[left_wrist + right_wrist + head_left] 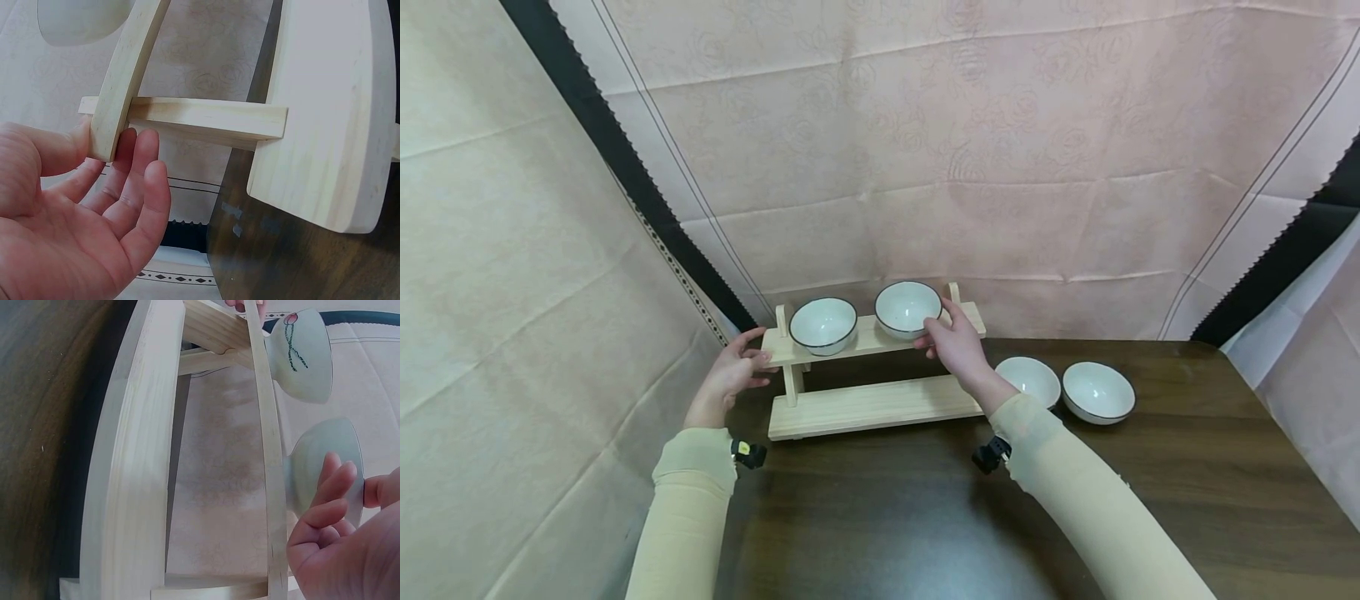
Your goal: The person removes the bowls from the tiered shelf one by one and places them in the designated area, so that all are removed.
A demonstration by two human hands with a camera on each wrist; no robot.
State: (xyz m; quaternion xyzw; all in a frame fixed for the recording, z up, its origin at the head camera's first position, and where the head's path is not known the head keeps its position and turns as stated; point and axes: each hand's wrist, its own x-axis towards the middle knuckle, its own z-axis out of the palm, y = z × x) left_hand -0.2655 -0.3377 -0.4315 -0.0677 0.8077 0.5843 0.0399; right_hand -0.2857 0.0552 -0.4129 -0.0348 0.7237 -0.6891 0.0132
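Observation:
A two-tier wooden shelf (872, 408) stands at the back of the table. My left hand (733, 375) grips the left end of its upper board (130, 81), thumb on top and fingertips underneath in the left wrist view. My right hand (958, 342) pinches the rim of a white bowl (907, 307) with a dark edge. This bowl sits upright on the right part of the upper board, its base against the wood in the right wrist view. Left of it on the same board stands a matching bowl (823, 323), with a flower drawing on its outside.
Two more white bowls stand on the dark table (880, 517) right of the shelf: one bowl (1028, 377) partly behind my right forearm, the other bowl (1099, 392) beside it. Pale cloth (970, 167) hangs behind the table and along its sides.

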